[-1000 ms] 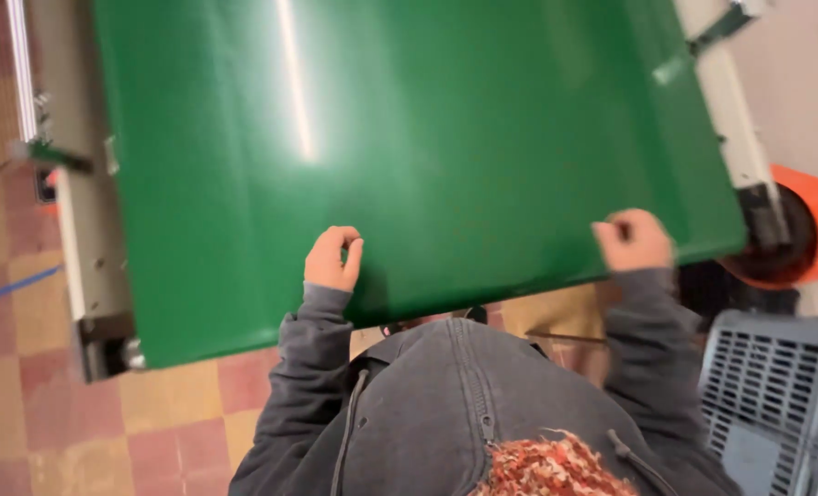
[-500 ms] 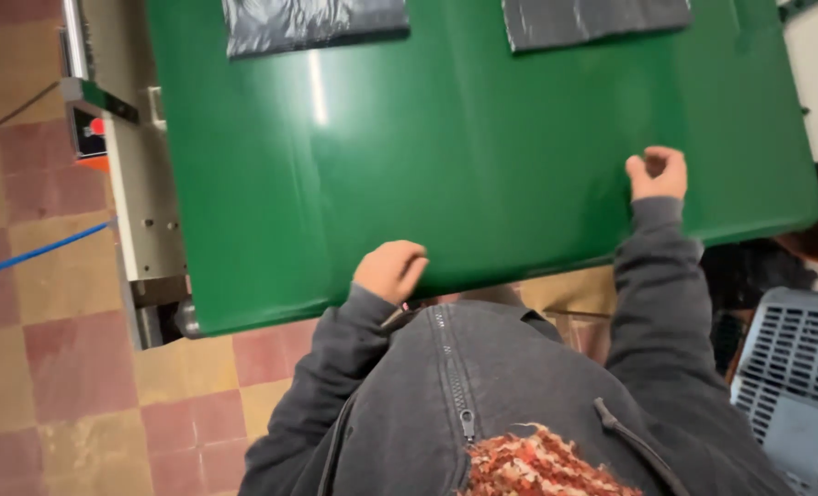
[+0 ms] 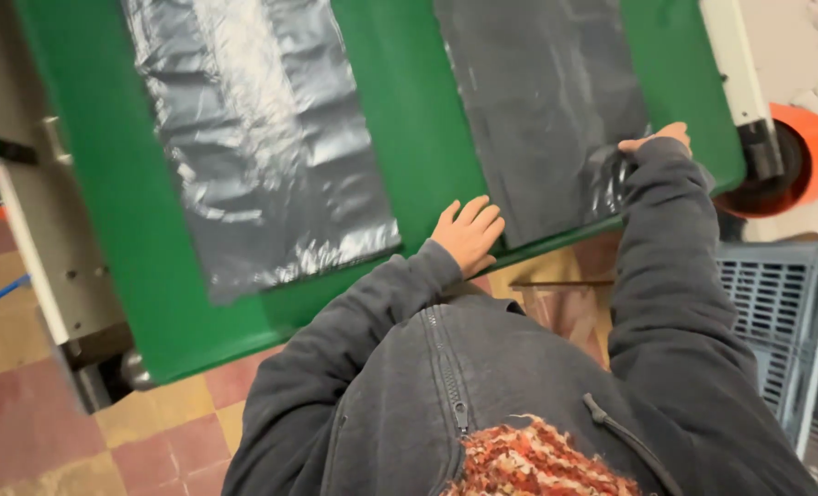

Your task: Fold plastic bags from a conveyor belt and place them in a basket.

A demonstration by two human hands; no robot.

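A wide green conveyor belt (image 3: 427, 119) carries two flat plastic bags. A shiny grey bag (image 3: 262, 138) lies on the left, a darker grey bag (image 3: 547, 101) on the right. My left hand (image 3: 468, 234) rests at the belt's near edge with its fingers spread, beside the dark bag's near left corner. Over at that bag's right edge is my right hand (image 3: 655, 140), where the plastic is crumpled under its fingers. Grey sleeves cover both arms.
The belt's white metal frame (image 3: 50, 248) runs along the left, over a red and yellow tiled floor (image 3: 50, 432). An orange round part (image 3: 808, 147) sits at the belt's right end. A grey-blue slatted crate (image 3: 776, 321) stands at the right.
Two bags have come down the belt toward me, from its far end to its near edge. My left hand slid right to the dark bag's corner; my right hand went to its right edge.
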